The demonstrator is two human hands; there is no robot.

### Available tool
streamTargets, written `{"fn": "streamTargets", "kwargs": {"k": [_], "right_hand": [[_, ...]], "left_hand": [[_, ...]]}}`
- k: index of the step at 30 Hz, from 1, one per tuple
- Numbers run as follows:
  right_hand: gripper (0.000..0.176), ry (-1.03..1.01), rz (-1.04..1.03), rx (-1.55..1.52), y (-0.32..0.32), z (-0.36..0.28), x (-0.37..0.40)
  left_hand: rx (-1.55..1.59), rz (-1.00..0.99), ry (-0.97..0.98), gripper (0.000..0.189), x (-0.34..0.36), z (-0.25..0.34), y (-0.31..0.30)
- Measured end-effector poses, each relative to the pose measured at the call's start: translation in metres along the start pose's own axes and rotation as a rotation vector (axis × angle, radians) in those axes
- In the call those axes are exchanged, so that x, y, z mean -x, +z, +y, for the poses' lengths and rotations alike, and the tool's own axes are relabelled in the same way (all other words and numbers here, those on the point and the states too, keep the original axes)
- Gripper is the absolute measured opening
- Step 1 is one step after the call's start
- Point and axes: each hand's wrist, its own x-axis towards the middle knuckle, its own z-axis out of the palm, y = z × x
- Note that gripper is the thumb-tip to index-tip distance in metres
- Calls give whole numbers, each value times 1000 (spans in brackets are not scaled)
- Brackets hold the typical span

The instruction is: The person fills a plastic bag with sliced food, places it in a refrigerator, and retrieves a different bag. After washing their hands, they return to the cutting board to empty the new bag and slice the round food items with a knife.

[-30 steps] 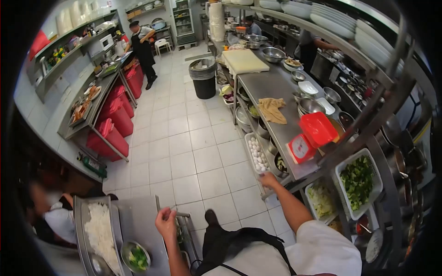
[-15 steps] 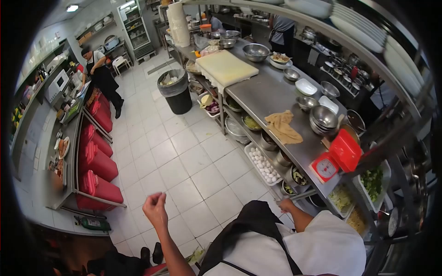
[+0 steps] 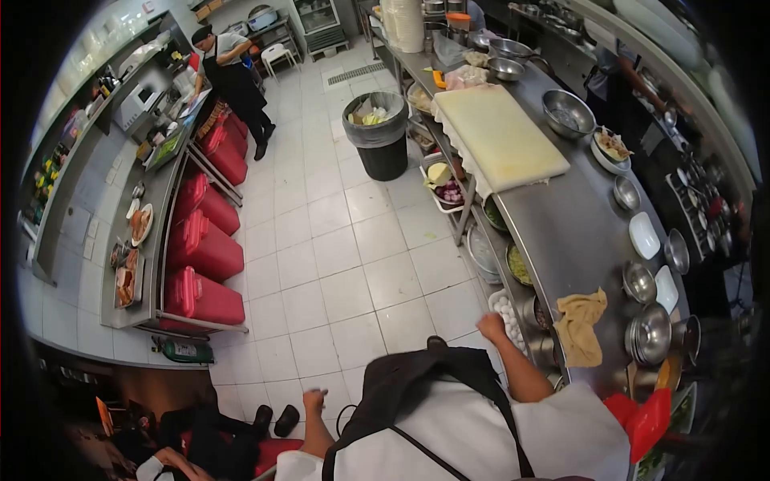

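Observation:
My left hand [image 3: 314,400] hangs over the floor tiles at the lower middle, its fingers loosely curled and nothing visible in them. On the other side, my right hand [image 3: 491,327] is closed like a fist in front of my body. It is nearest to a tray of white eggs [image 3: 505,311] on the low shelf, and I see nothing in it. A tan cloth [image 3: 581,327] lies crumpled on the steel counter [image 3: 545,232] to my right. Further along that counter is a large cutting board [image 3: 499,136] on a white cloth.
A lined black trash bin [image 3: 377,136] stands on the tiled floor ahead. Red bins [image 3: 210,295] line the left counter. A person in a black apron [image 3: 233,80] stands there. Another person [image 3: 204,433] sits at lower left. Steel bowls [image 3: 651,333] and a red scale [image 3: 646,421] are right.
My view has moved forward and turned left; the trash bin looks nearer and farther right. My left hand has dropped lower, and my right hand has swung forward.

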Motion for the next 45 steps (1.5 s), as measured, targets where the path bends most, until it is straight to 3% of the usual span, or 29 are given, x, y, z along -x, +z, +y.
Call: {"fn": "streamTargets", "kwargs": {"k": [1,2,3,4,6,9,12,13,15,16,17,18,20,21,23,24,27,33,35,37,40,44,45], "right_hand": [[18,-189,6,162,34,7,-73],[15,-15,38,-231,-72,-89,-52],[14,-83,91,-276,-88,-122,-87],[15,-147,140,-322,-96,-146,-116],[14,-196,53,-379,-140,-213,-151],[12,-297,13,-476,-160,-278,-209],[9,-225,-81,-687,-177,-329,-238],[9,-213,-91,-691,-180,-339,-245],[9,-177,-74,-749,-186,-352,-259],[9,-174,-57,-775,-198,-361,-274],[9,-149,-10,-787,-211,-366,-289],[9,-107,21,-807,-227,-370,-291],[10,-37,93,-877,-250,-368,-300],[11,-7,108,-913,-272,-370,-302],[11,4,216,-901,-301,-365,-316],[11,7,250,-924,-311,-361,-328],[11,-2,344,-939,-341,-348,-362],[8,-108,493,-876,-390,-341,-480],[11,-246,594,-611,-404,-345,-534],[16,-189,563,-462,-427,-368,-578],[24,-318,614,-217,-448,-391,-650],[39,-156,645,79,-437,-399,-730],[36,-100,630,64,-434,-401,-740]], "left_hand": [[-432,-81,467,26,-6,-31,-8],[-824,52,968,29,-12,-58,-16],[-321,-97,280,28,-7,-54,-2],[174,-62,-308,27,3,-54,0],[425,-117,-399,26,4,-52,-4],[263,-59,-319,24,-30,-13,-3],[452,-135,-461,16,-108,58,-8],[498,-142,-439,14,-132,86,-14],[266,-96,-288,18,-191,174,-13],[85,-166,-127,17,-206,237,-23],[91,-190,-97,22,-265,271,-11],[31,-145,196,27,-298,318,-4],[-182,-53,311,25,-347,438,18],[-188,-70,492,30,-330,515,23],[-290,-59,665,30,-347,632,55],[-190,-71,808,31,-331,686,71],[-104,-171,969,28,-259,821,120],[48,-443,1080,19,-164,945,201],[82,-447,1143,19,-141,979,208],[115,-478,1121,18,-118,1014,210],[169,-544,1155,17,-93,1071,223],[136,-692,1273,16,-64,1144,253],[110,-739,1326,16,-54,1160,259]]}}
